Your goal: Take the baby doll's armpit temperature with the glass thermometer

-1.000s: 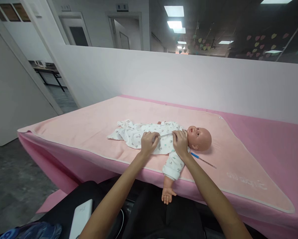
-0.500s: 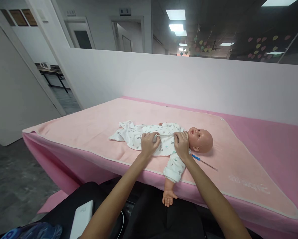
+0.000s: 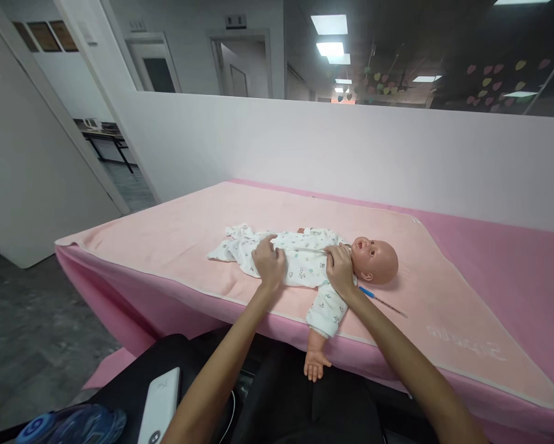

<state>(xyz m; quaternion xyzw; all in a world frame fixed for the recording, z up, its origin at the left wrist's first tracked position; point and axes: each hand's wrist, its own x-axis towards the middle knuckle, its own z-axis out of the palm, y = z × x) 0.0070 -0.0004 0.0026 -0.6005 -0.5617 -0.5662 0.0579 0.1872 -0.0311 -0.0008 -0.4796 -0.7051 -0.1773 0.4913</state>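
Observation:
A baby doll (image 3: 376, 261) lies on its back, head to the right, dressed in a white printed romper (image 3: 301, 269). Its near arm (image 3: 316, 357) hangs over the table's front edge. At the chest, just below the neck, my right hand (image 3: 340, 269) pinches the romper's front edge. Over the lower belly rests my left hand (image 3: 270, 264), thumb and forefinger apart with no cloth seen between them. The romper's front edge runs between both hands. Beside the doll's shoulder lies a thin blue-handled stick (image 3: 381, 301), apart from my right wrist.
The doll lies on a peach mat (image 3: 175, 225) over a pink cloth (image 3: 508, 259), against a white half wall (image 3: 305, 145). At the lower left, a white power bank (image 3: 159, 407) and a plastic bottle (image 3: 73, 425) rest on a black seat (image 3: 161, 357).
My left hand has slid left along the romper, and its thumb and forefinger have parted from the front edge. The right hand keeps its pinch. The view has shifted slightly.

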